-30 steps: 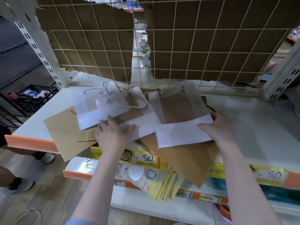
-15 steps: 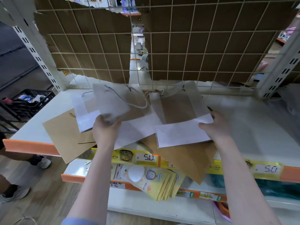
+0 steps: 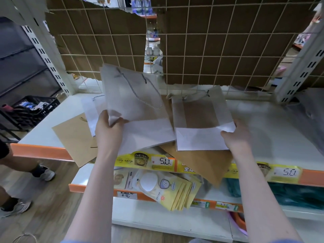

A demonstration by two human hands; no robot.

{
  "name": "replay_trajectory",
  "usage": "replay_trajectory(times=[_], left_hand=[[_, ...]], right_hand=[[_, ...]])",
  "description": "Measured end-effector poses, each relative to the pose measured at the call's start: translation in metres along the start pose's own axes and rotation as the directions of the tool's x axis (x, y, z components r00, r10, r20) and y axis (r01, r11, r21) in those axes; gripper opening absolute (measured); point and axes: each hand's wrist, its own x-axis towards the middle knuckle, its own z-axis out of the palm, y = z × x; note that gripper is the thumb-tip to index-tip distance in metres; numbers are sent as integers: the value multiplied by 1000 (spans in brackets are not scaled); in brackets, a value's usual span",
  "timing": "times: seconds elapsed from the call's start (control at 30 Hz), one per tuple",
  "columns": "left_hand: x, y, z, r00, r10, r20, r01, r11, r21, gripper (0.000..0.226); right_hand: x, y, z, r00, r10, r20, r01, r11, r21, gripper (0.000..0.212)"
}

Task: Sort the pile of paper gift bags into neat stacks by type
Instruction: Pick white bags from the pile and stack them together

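- Head view: my left hand (image 3: 108, 130) pinches the near corner of a frosted translucent gift bag (image 3: 133, 95), thumb on top and fingers curled under, and holds it tilted up off the pile, its rope handle hanging across its face
- My right hand (image 3: 235, 135) grips the right edge of a second frosted bag with a white bottom panel (image 3: 201, 123), thumb over the paper, fingers closed beneath; that bag lies flat on the pile
- Under both lie brown kraft bags (image 3: 201, 162), one jutting past the front edge of the white shelf (image 3: 273, 123), another (image 3: 73, 135) at the left beside a white bag (image 3: 90, 111)
- Yellow packets (image 3: 168, 190) sit on the shelf below
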Motion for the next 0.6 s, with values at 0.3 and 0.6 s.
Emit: replay_trajectory(times=[0.3, 0.6], left_hand=[[-3, 16, -22, 994, 9, 108, -4, 999, -52, 15], [-26, 21, 25, 971, -18, 238, 47, 992, -116, 11]], right_hand=[[-12, 3, -14, 998, -2, -57, 12, 984, 178, 31], [-16, 25, -66, 982, 34, -186, 36, 932, 360, 45]])
